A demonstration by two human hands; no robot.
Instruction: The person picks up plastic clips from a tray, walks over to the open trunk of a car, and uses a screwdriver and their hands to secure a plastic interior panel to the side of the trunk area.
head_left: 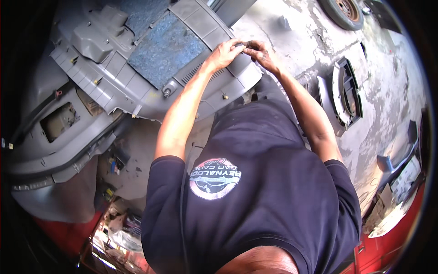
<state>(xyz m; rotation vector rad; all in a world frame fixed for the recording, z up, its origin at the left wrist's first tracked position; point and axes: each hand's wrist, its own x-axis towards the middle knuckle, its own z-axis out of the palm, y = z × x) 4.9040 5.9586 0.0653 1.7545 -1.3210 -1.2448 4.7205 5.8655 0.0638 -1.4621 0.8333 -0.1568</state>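
At upper centre, the left hand (222,54) and right hand (264,55) met, grasp unclear; it seemed fine fingerwork, next needing steadiness.

**Head cam: fisheye, steep downward look**

Worn on the person's head, left unit of a side-by-side pair. Aims steeply down over the chest. Nearest: neck (258,261) at bottom edge, dark shirt (269,182) filling lower centre. Left hand (222,54) and right hand (262,54) are farther out, near top centre. Grey plastic panel (121,93) covers upper left, concrete floor (383,59) the right. Wheel (346,10) is cropped at the top. Straight edges bow toward the rim; corners go black. Upright, unmirrored.
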